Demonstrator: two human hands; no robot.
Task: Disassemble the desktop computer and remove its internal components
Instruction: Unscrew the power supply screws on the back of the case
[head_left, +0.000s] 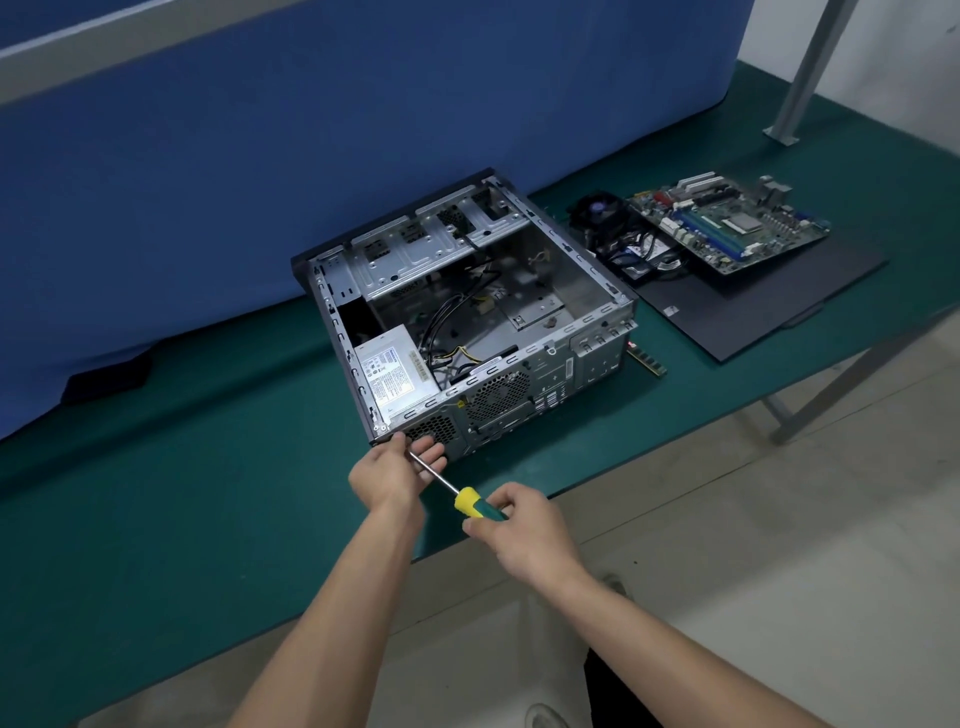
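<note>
An open grey computer case (597, 306) lies on the green table mat (208, 493), its side panel off. A silver power supply (395, 371) sits in its near left corner, with loose cables (452, 322) beside it. My right hand (524, 530) grips the yellow and green handle of a screwdriver (470, 501). The metal shaft points at the case's rear panel near the power supply vent. My left hand (395, 473) rests at that near corner, fingers around the shaft's tip.
To the right, a motherboard (737, 223) and a black cooler fan (597, 208) rest on the black side panel (753, 306). A memory stick (647, 361) lies beside the case. A blue partition (311, 156) backs the table. A metal post (810, 67) stands far right.
</note>
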